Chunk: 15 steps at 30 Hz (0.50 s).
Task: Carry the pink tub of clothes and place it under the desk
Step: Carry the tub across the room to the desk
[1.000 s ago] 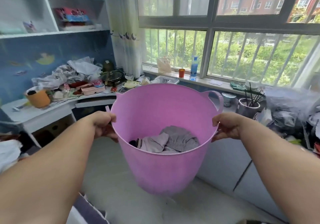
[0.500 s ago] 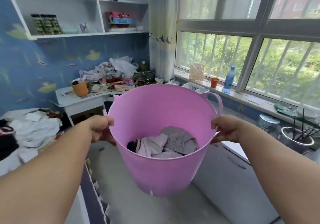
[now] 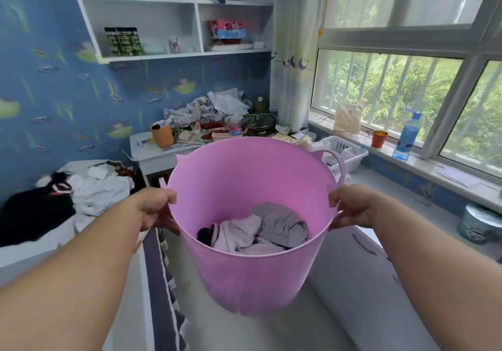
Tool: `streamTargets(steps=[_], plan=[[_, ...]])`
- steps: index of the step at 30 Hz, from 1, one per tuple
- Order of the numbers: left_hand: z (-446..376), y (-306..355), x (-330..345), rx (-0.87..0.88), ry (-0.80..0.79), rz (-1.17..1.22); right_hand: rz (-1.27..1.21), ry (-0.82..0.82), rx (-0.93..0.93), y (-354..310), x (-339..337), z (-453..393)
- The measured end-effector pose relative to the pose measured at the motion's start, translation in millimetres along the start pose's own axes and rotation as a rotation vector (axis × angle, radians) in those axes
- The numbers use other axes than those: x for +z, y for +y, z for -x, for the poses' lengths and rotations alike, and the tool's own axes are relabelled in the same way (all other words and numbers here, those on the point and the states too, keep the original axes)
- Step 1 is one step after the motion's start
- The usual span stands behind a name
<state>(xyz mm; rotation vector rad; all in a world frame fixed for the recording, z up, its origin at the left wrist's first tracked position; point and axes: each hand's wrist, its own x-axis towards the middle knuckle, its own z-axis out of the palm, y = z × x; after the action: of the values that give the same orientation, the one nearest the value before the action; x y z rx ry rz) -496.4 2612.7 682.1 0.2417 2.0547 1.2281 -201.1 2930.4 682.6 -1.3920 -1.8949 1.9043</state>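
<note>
I hold a pink tub in the air in front of me, above the floor. Grey and pale lilac clothes lie at its bottom. My left hand grips the tub's left rim and my right hand grips the right rim, just below a loop handle. Beyond the tub stands a white desk against the blue wall, its top heaped with clutter. The dark gap under the desk is mostly hidden by the tub.
A bed with black and white clothes is at the left. A white basket sits right of the desk. The windowsill holds a blue bottle and an orange cup. A round tin stands at the right. White shelves hang above the desk.
The view has swung left while I carry the tub: the desk and shelves shifted toward the middle, the bed came into sight. Both hands kept their grip on the rim.
</note>
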Motion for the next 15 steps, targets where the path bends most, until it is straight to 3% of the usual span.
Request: streamTargets(steps=[15], plan=[[-100.1,20.9,-44.8,-0.005,0.077,0.058,0.035,-0.020,0.009,-64.5,47.4,-89.9]])
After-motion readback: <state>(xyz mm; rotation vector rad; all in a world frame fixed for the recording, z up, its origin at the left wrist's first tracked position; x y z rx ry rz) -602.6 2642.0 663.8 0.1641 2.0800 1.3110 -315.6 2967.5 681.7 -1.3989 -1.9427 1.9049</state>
